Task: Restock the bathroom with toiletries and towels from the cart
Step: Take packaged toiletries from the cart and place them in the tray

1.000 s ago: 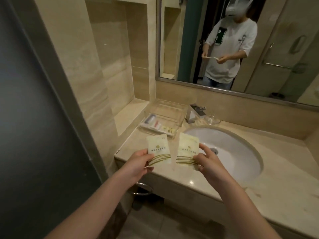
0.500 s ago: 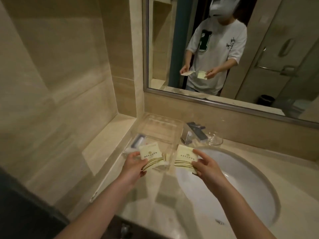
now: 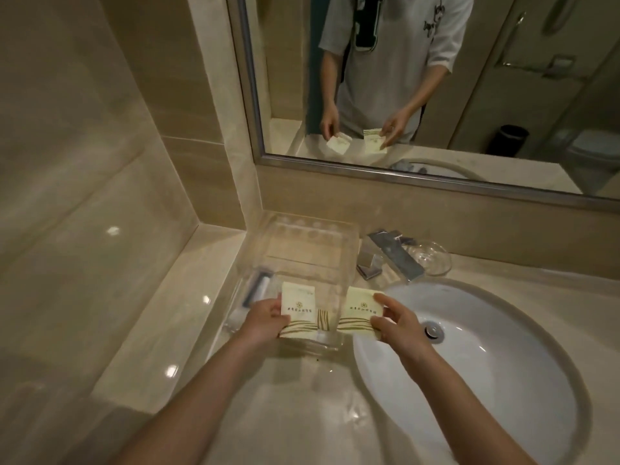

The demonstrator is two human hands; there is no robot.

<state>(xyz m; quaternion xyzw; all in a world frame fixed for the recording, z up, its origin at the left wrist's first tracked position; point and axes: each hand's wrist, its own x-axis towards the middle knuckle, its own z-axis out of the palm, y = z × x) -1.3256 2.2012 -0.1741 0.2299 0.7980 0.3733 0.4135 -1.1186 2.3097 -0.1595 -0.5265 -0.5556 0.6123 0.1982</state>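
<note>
1. Your left hand [image 3: 265, 322] pinches the left packet [image 3: 300, 307] by its left edge; your right hand [image 3: 401, 322] pinches the right packet [image 3: 359, 310] by its right edge.
2. Both packets hang mid-frame, long axes pointing away from you. The left one is over the tray [image 3: 302, 253], the right one over its right rim.
3. The tray holds small items [image 3: 258, 290] at its left side, too blurred to name.

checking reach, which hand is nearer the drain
Right. The right hand, pinching a packet, is just left of the drain; the left hand, with the other packet, is farther left over the tray.
</note>
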